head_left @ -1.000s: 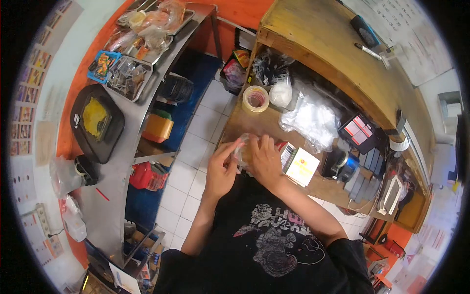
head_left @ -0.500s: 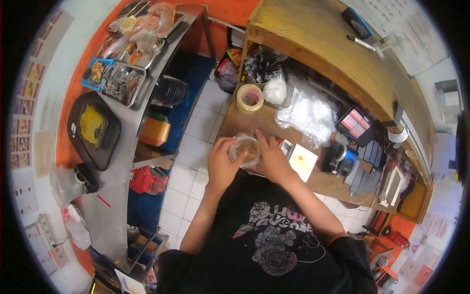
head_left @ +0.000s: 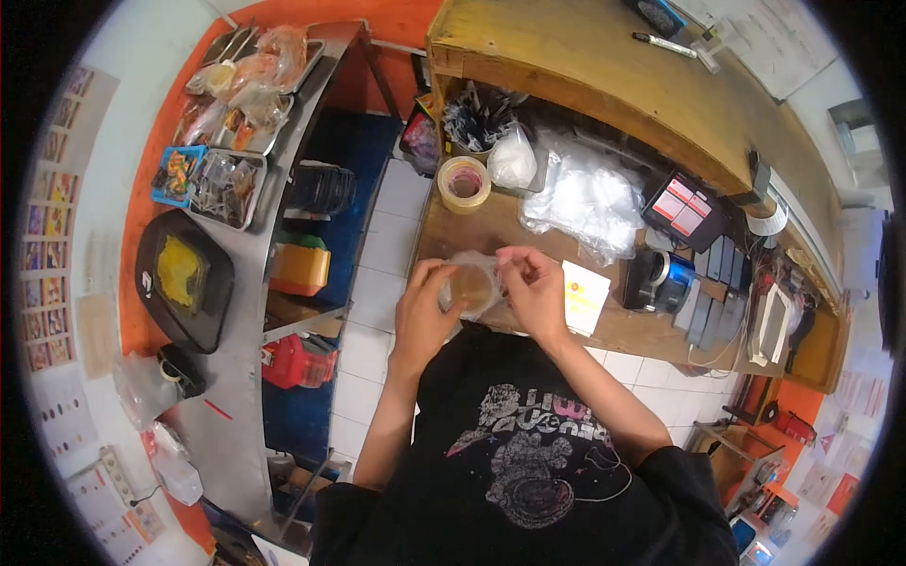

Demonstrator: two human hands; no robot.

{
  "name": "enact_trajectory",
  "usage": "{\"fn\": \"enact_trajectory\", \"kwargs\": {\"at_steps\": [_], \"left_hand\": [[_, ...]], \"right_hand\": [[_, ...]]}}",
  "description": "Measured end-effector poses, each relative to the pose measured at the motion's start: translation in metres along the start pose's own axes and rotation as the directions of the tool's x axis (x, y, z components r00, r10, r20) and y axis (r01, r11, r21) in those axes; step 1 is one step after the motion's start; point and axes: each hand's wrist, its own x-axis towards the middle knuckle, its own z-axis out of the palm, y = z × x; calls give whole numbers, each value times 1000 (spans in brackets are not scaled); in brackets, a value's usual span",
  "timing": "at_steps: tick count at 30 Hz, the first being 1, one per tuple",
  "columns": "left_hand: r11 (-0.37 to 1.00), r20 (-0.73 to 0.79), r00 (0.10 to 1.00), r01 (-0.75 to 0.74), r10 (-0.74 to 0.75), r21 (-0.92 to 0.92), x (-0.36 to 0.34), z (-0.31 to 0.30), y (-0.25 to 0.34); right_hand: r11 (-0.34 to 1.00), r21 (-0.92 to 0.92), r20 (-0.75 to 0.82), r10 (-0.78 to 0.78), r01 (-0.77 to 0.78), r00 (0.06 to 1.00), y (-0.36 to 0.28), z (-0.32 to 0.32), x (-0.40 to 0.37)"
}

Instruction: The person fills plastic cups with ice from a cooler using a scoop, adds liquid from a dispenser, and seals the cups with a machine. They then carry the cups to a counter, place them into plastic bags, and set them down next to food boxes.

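Observation:
A round, clear plastic tub (head_left: 475, 287) with brownish contents is held over the near edge of the wooden desk. My left hand (head_left: 423, 311) wraps around its left side, thumb on the near rim. At the tub's upper right edge, my right hand (head_left: 534, 294) has its thumb and fingertips pinched together. Whether they grip the rim or something thin and clear is too small to tell. Just right of that hand lies a white card with yellow and red print (head_left: 583, 300).
On the desk (head_left: 448, 236) are a tape roll (head_left: 463, 183), a pile of clear plastic bags (head_left: 587, 203), a white bundle (head_left: 512, 158) and a blue-and-black tape dispenser (head_left: 665, 283). To the left stands a metal counter (head_left: 247, 377) with trays and a black pan (head_left: 184, 280).
My right hand's fingers have gone from spread along the tub's side to a pinch at its upper right edge. The left hand keeps its hold. The camera view has shifted slightly.

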Motion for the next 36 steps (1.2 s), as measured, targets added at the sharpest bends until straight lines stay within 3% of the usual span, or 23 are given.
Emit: {"fn": "enact_trajectory", "kwargs": {"at_steps": [3, 5, 8, 10, 13, 14, 16, 18, 19, 21, 22, 23, 24, 25, 26, 27, 28, 29, 31, 33, 34, 36], "left_hand": [[997, -1, 1000, -7, 8, 79, -2, -9, 12], [996, -100, 992, 67, -73, -55, -5, -25, 21], [981, -18, 990, 139, -142, -139, -10, -68, 50], [987, -27, 993, 113, -116, -112, -10, -84, 59], [979, 2, 982, 188, -188, 74, -7, -101, 60], [979, -4, 982, 188, -188, 75, -7, -103, 53], [912, 21, 985, 149, -170, 381, -6, -106, 42], [901, 95, 967, 180, -234, 394, 6, -110, 48], [887, 170, 939, 208, -298, 412, 11, -110, 53], [909, 120, 965, 173, -233, 379, 14, -101, 58], [926, 71, 982, 141, -177, 349, 15, -98, 58], [926, 73, 982, 139, -174, 350, 15, -95, 54], [953, -4, 999, 34, -35, 300, 15, -90, 48], [963, -86, 991, -76, 101, 257, 15, -85, 44], [963, -82, 991, -77, 101, 256, 14, -81, 41], [995, -106, 993, -39, 49, 86, 13, -75, 40], [996, -120, 993, -2, -8, -87, 13, -73, 40], [996, -119, 993, -3, -8, -86, 12, -73, 40], [976, -47, 984, 163, -172, -145, 10, -76, 42], [979, 2, 981, 192, -192, -73, 9, -88, 50], [977, 50, 976, 212, -212, -4, 9, -94, 54], [977, 65, 975, 212, -214, 32, 10, -99, 58]], "right_hand": [[993, -113, 100, -32, 43, 994, -9, 1, -6], [992, -127, 125, 1, 15, 992, -28, -6, -9], [985, -172, 176, 29, 2, 984, -56, -15, -18], [979, -202, 204, 24, 18, 979, -63, -20, -22], [956, -256, 295, -62, 142, 953, -78, -25, -20], [906, -370, 321, -81, 204, 944, -92, -26, -20], [837, -478, 347, -100, 268, 932, -101, -27, -18], [668, -619, 366, -221, 413, 904, -100, -25, -18], [664, -621, 365, -227, 418, 903, -98, -23, -18], [479, -761, 359, -250, 437, 899, -94, -19, -19], [479, -762, 356, -252, 436, 900, -94, -19, -20], [394, -791, 386, -270, 467, 882, -95, -20, -21], [305, -814, 417, -286, 494, 863, -95, -21, -21], [306, -815, 414, -286, 492, 864, -100, -22, -22], [225, -841, 448, -219, 492, 867, -107, -23, -23], [141, -857, 476, -148, 495, 867, -111, -24, -22], [142, -858, 475, -147, 493, 868, -109, -26, -21], [200, -858, 457, -125, 473, 881, -107, -27, -20], [258, -853, 443, -103, 453, 891, -107, -26, -15], [539, -784, 354, -21, 309, 935, -111, -20, -10], [540, -782, 358, -22, 312, 933, -112, -19, -9], [766, -603, 385, 36, 222, 922, -115, -17, -6]]}}
